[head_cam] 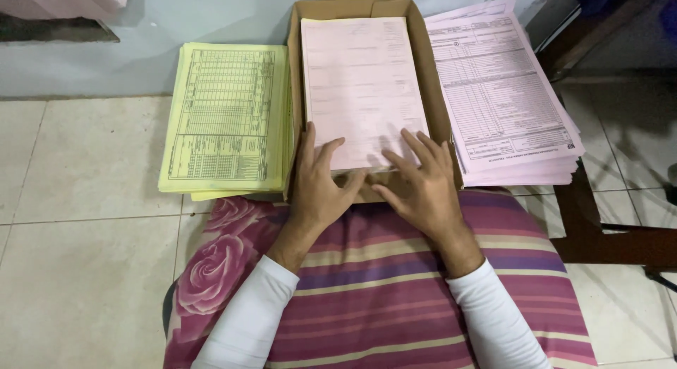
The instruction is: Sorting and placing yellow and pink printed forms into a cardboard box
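Against the wall, a shallow cardboard box [430,73] sits on the tiled floor [84,200], and everything else lies relative to it. Inside the box rests a stack of pale pink sheets [360,87], filling most of it. Both hands press on the near end of that stack: the left hand [317,182] lies flat with its fingers spread over the near left corner, and the right hand [423,185] rests open on the near right corner, thumb tucked toward the stack's edge. Neither hand is closed around anything; they sit a little apart, palms down, touching the top sheet. Left of the box lies a pile of yellow printed forms [226,115], its lower sheets poking out unevenly. Right of the box, a pile of pink printed forms [501,94] fans out slightly, just beside dark wooden furniture [599,221]. Nearer than the box, a striped cushion [395,291] with a rose pattern lies under the forearms in white sleeves. The risk, as I judge it, is that thin sheets cling together, so a careless pinch could lift several at once, crease the corner, or drag the stack askew against the box wall.
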